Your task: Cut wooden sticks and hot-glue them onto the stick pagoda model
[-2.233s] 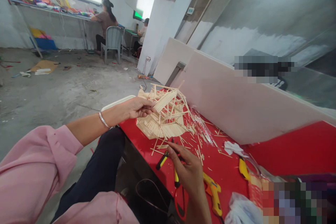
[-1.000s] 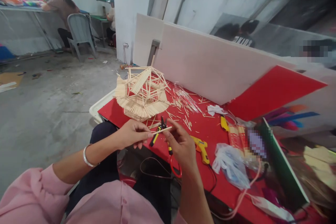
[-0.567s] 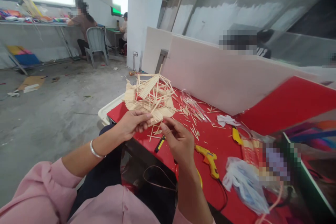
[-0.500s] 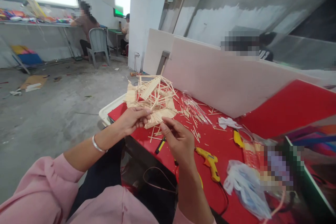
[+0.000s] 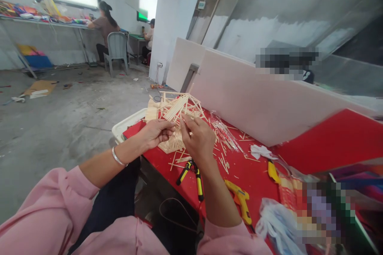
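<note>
A model built of thin wooden sticks (image 5: 175,109) stands on the near left corner of the red table (image 5: 254,175). My left hand (image 5: 157,132) grips the model's near edge. My right hand (image 5: 197,137) reaches into the model from the right, its fingers pinched on a small stick that is mostly hidden. Loose sticks (image 5: 223,161) lie scattered on the red surface around the model. Black-and-yellow cutters (image 5: 193,173) lie just below my right hand.
A yellow glue gun (image 5: 241,203), white plastic bags (image 5: 278,229), a crumpled tissue (image 5: 260,151) and a clear packet of sticks (image 5: 223,131) lie on the table. A white board (image 5: 269,103) stands behind. A white tray (image 5: 127,123) sits at the left edge. Two people sit far off.
My right hand picked a stick off the table, passed it between both hands, then rose from near the cutters up to the model. My left hand returned to the model's edge.
</note>
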Demonstrator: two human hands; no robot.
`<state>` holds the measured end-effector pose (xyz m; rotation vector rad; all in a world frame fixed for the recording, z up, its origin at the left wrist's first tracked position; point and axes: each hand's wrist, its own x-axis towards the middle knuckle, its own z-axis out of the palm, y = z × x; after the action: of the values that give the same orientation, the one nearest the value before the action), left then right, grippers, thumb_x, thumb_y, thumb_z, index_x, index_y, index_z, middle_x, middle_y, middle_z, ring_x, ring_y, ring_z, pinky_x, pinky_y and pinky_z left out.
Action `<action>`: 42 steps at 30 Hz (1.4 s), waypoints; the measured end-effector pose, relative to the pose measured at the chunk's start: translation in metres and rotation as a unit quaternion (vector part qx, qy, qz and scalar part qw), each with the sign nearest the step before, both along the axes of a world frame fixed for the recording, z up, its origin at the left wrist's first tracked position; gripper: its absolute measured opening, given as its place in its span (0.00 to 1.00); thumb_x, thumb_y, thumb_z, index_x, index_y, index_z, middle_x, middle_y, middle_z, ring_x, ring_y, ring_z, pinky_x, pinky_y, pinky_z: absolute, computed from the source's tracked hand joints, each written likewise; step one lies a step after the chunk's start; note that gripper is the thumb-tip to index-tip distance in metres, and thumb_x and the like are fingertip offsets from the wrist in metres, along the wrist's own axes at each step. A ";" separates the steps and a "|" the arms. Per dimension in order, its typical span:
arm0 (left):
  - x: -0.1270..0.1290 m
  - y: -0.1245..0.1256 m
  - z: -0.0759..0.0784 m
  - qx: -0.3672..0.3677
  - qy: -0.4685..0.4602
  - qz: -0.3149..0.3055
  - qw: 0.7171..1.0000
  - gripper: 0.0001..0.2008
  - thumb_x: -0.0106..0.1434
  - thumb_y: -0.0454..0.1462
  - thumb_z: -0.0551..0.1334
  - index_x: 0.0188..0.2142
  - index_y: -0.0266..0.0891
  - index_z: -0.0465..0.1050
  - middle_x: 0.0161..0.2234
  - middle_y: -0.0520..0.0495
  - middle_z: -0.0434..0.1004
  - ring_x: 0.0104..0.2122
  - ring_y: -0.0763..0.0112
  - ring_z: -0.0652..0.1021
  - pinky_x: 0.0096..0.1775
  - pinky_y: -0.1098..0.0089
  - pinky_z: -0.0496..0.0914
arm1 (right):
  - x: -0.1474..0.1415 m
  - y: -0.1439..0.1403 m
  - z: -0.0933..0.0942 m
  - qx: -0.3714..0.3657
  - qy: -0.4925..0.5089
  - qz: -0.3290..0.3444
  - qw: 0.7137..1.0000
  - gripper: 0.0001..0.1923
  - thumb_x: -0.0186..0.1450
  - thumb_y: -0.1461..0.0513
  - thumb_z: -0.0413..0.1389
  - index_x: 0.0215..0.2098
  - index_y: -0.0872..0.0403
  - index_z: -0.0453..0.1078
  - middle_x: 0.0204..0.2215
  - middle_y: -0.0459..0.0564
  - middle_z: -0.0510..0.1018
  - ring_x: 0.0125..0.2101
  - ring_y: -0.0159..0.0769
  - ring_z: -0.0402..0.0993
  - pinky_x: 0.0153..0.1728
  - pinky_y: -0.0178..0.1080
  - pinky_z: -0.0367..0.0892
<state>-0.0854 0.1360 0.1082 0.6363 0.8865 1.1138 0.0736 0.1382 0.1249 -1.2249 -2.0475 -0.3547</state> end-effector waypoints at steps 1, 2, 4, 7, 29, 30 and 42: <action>0.000 0.002 -0.001 -0.001 0.000 0.000 1.000 0.08 0.60 0.30 0.63 0.24 0.33 0.71 0.19 0.51 0.73 0.17 0.83 0.71 0.18 0.82 0.64 | -0.002 0.002 0.000 0.004 -0.002 0.001 1.000 0.18 0.70 0.55 0.49 0.49 0.51 0.76 0.31 0.52 0.79 0.33 0.36 0.73 0.31 0.35 0.60; -0.001 0.003 -0.002 0.000 -0.001 0.000 1.000 0.08 0.60 0.30 0.64 0.24 0.33 0.71 0.19 0.51 0.74 0.17 0.83 0.71 0.18 0.82 0.64 | -0.003 0.004 -0.001 0.006 -0.005 0.001 1.000 0.18 0.70 0.55 0.49 0.49 0.51 0.76 0.31 0.52 0.79 0.33 0.35 0.73 0.31 0.35 0.60; -0.002 0.006 -0.004 0.004 -0.006 -0.003 1.000 0.07 0.59 0.31 0.64 0.25 0.33 0.71 0.20 0.50 0.74 0.17 0.82 0.72 0.19 0.82 0.64 | -0.004 0.007 -0.002 0.008 -0.013 -0.003 1.000 0.17 0.70 0.56 0.49 0.48 0.51 0.77 0.31 0.51 0.79 0.33 0.35 0.73 0.31 0.35 0.60; -0.002 0.009 -0.004 0.000 -0.012 -0.001 1.000 0.07 0.59 0.31 0.65 0.25 0.32 0.72 0.19 0.50 0.74 0.17 0.82 0.72 0.19 0.82 0.64 | -0.005 0.009 -0.006 0.007 -0.019 -0.005 1.000 0.18 0.70 0.55 0.49 0.50 0.50 0.76 0.32 0.51 0.80 0.33 0.35 0.73 0.30 0.35 0.59; -0.001 0.012 0.007 -0.013 -0.040 0.012 0.999 0.08 0.57 0.29 0.62 0.22 0.32 0.71 0.18 0.50 0.72 0.16 0.83 0.69 0.17 0.80 0.59 | -0.004 0.015 -0.012 -0.025 0.018 0.026 0.999 0.20 0.71 0.55 0.46 0.53 0.52 0.73 0.37 0.54 0.81 0.40 0.38 0.76 0.41 0.37 0.67; -0.001 0.012 0.008 -0.016 -0.041 0.012 0.999 0.08 0.57 0.29 0.62 0.22 0.32 0.71 0.18 0.50 0.72 0.16 0.83 0.69 0.17 0.80 0.59 | -0.004 0.015 -0.012 -0.024 0.018 0.027 0.999 0.20 0.71 0.55 0.47 0.53 0.52 0.73 0.37 0.54 0.81 0.40 0.38 0.76 0.41 0.37 0.67; -0.003 0.012 0.005 -0.011 -0.036 0.008 0.999 0.06 0.55 0.30 0.64 0.22 0.33 0.72 0.19 0.50 0.73 0.17 0.83 0.68 0.19 0.79 0.59 | -0.004 0.015 -0.015 0.007 0.008 0.033 0.999 0.18 0.70 0.57 0.48 0.52 0.53 0.74 0.34 0.53 0.80 0.36 0.36 0.74 0.35 0.35 0.66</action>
<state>-0.0887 0.1483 0.1132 0.5687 0.8422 1.1335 0.0696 0.1530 0.1099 -1.1458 -2.0628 -0.3281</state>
